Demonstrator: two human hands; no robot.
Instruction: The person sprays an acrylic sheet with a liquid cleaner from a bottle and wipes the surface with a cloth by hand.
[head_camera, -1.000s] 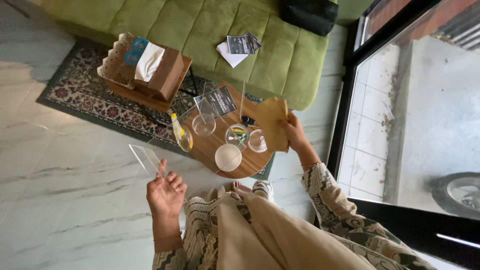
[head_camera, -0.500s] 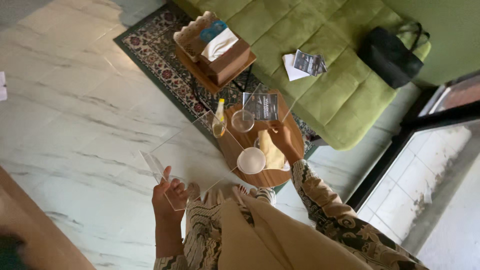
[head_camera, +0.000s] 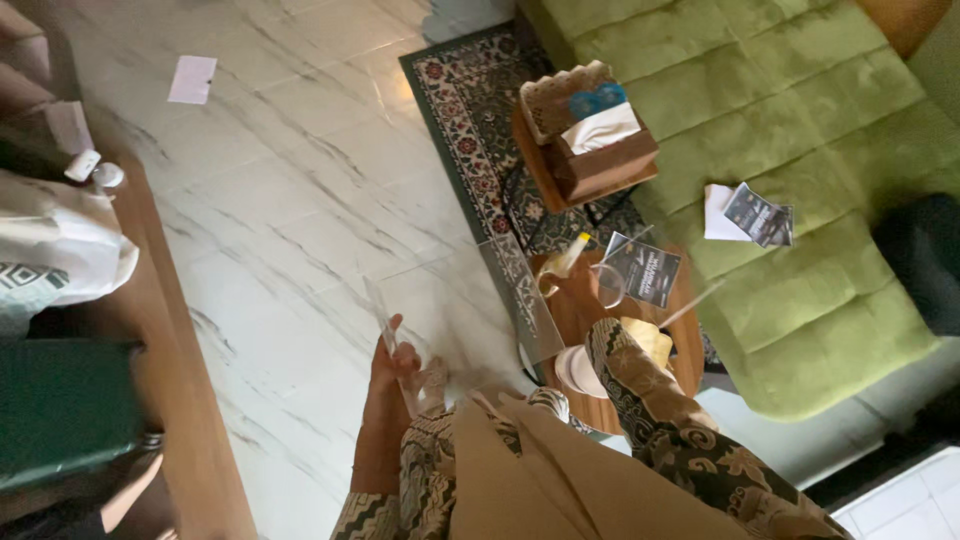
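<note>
At 6 o'clock in the view, left hand (head_camera: 392, 362) grips a clear plastic sheet (head_camera: 383, 322) w/ fingers curled round its edge, over the marble floor (head_camera: 290, 200). At 3 o'clock from it, right hand is hidden behind the patterned sleeve (head_camera: 640, 390), so can't tell its grip; it sits by a yellow cloth (head_camera: 650, 340) on the round wooden table (head_camera: 590, 305), w/ a white bowl (head_camera: 575, 370) at the table's 7 o'clock edge.

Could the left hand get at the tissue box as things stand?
Probably not: the left hand already grips a clear plastic sheet over the floor, and the tissue box sits apart on a wooden stand further off.
</note>
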